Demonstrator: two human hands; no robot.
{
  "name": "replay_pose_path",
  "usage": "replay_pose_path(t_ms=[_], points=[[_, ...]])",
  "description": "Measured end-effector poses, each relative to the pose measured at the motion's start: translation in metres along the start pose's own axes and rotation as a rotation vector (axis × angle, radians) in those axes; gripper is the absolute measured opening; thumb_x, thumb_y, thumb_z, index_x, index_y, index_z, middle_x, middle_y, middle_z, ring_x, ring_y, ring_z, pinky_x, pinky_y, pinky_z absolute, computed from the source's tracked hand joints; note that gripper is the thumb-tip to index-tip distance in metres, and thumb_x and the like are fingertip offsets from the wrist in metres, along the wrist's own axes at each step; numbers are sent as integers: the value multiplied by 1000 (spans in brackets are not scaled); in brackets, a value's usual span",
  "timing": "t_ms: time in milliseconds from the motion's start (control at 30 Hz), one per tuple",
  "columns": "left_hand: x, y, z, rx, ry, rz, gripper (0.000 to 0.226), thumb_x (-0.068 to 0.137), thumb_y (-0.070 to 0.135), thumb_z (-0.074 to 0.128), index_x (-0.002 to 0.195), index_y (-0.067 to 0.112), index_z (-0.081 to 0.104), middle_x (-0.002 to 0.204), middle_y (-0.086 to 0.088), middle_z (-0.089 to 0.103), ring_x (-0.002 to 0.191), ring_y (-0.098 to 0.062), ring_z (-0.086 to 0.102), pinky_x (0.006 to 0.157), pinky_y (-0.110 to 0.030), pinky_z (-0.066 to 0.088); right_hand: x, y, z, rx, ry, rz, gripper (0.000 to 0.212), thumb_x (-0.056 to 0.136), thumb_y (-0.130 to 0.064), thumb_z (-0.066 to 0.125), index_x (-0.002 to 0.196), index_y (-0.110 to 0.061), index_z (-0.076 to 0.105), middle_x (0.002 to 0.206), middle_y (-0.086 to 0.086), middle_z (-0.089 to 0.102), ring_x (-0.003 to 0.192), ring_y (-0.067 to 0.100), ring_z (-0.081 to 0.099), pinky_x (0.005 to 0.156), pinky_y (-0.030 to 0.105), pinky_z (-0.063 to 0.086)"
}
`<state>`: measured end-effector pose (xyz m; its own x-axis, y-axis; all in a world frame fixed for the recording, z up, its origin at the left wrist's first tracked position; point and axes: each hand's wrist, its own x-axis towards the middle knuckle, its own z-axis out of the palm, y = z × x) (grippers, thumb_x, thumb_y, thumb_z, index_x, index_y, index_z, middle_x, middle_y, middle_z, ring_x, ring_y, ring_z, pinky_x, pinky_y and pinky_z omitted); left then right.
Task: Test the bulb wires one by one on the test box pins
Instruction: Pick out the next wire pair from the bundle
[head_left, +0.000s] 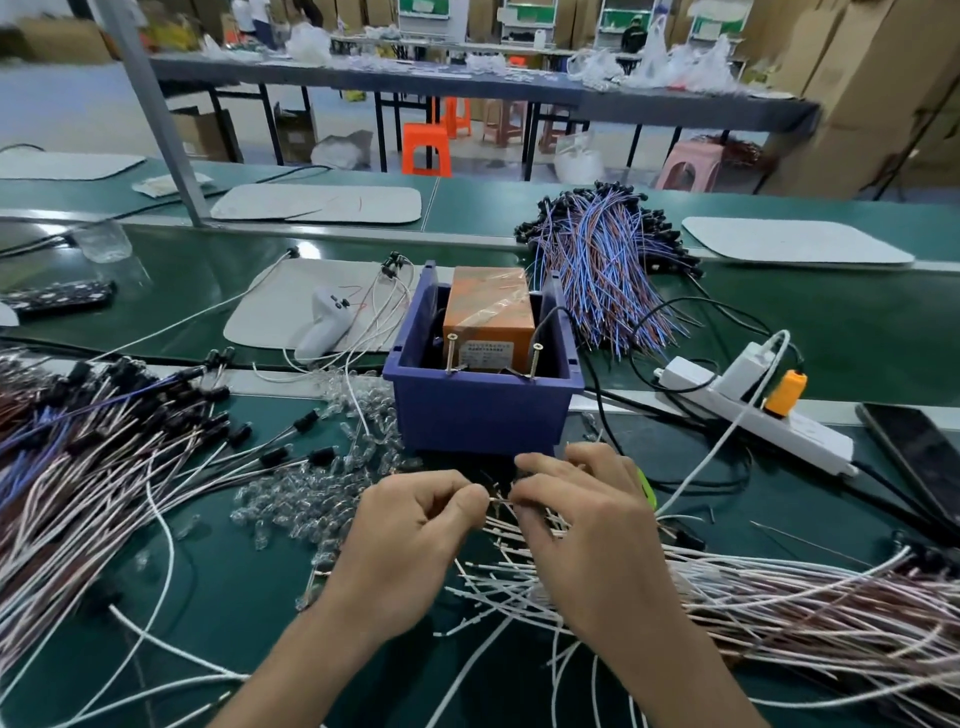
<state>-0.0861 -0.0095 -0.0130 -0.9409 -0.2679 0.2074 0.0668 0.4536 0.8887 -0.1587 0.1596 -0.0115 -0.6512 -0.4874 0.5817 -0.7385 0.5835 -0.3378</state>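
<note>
Head view: your left hand (415, 530) and right hand (587, 519) pinch one wire (500, 500) just in front of the box (488, 312). It looks light, thin and limp, so grip near its tip.

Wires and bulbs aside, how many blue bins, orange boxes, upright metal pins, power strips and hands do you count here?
Blue bin: 1
Orange test box: 1
Upright metal pins: 2
White power strip: 1
Hands: 2, left hand and right hand, both pinching a bulb wire
Total: 7
</note>
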Motion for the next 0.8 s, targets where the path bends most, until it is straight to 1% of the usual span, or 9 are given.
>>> replay_pose_path(t_ms=[67, 133, 267, 400, 467, 533, 600, 700, 800], points=[[-1, -3, 1, 139, 49, 39, 37, 100, 40, 60, 69, 22, 61, 52, 9, 49, 50, -6, 41, 50, -23, 35, -1, 4, 0, 83, 12, 29, 8, 83, -23, 75, 90, -24, 80, 103, -15, 76, 103, 12, 58, 98, 19, 33], [-3, -5, 0, 284, 104, 66, 38, 101, 49, 53, 73, 25, 62, 57, 8, 55, 54, -13, 49, 55, -30, 41, -3, 5, -1, 157, 20, 79, 13, 88, -25, 71, 95, -22, 81, 101, -14, 76, 103, 7, 60, 99, 21, 39], [-5, -1, 6, 518, 99, 210, 35, 99, 44, 46, 72, 26, 58, 57, 11, 56, 54, -12, 50, 54, -37, 44, -13, -16, 6, 235, 153, 81, 22, 98, -32, 61, 101, -19, 78, 97, -11, 75, 96, 2, 62, 89, 24, 49], [-7, -3, 11, 474, 10, 438, 28, 88, 23, 47, 62, 18, 56, 57, 7, 57, 48, -14, 49, 44, -30, 42, -15, -34, 14, 382, 134, 38, 21, 104, -29, 54, 98, -20, 71, 90, -10, 71, 89, 1, 60, 89, 27, 49], [-8, -6, 12, 434, 3, 484, 32, 94, 24, 50, 63, 17, 56, 57, 8, 54, 49, -11, 46, 46, -30, 42, -14, -30, 12, 323, 129, 4, 22, 105, -24, 52, 92, -18, 69, 81, -10, 67, 80, 5, 59, 95, 33, 45], [-8, -5, 11, 429, 56, 507, 34, 98, 30, 53, 66, 21, 57, 57, 11, 50, 51, -4, 41, 49, -23, 40, -12, -26, 8, 193, 137, -21, 26, 106, -23, 50, 86, -20, 66, 70, -10, 59, 66, 11, 51, 90, 38, 42], [-7, -4, 8, 376, 117, 474, 26, 93, 35, 62, 71, 23, 67, 63, 14, 61, 55, 0, 52, 54, -23, 47, -12, -24, 5, 85, 159, -51, 29, 106, -23, 49, 82, -19, 64, 66, -9, 53, 65, 16, 44, 83, 38, 39], [-5, 0, -8, 215, 193, 295, 13, 83, 40, 77, 94, 34, 78, 83, 25, 74, 71, 3, 70, 65, -17, 53, -10, -18, -2, 11, 172, -90, 26, 104, -22, 55, 81, -18, 65, 69, -8, 50, 70, 19, 44, 84, 33, 33], [5, -4, -25, 17, 306, 34, 28, 78, 12, 85, 91, 37, 82, 71, 12, 76, 57, 3, 61, 54, -8, 45, -8, -1, -9, 39, 167, -51, 22, 103, -24, 58, 84, -20, 69, 71, -9, 55, 74, 17, 47, 87, 34, 33]])
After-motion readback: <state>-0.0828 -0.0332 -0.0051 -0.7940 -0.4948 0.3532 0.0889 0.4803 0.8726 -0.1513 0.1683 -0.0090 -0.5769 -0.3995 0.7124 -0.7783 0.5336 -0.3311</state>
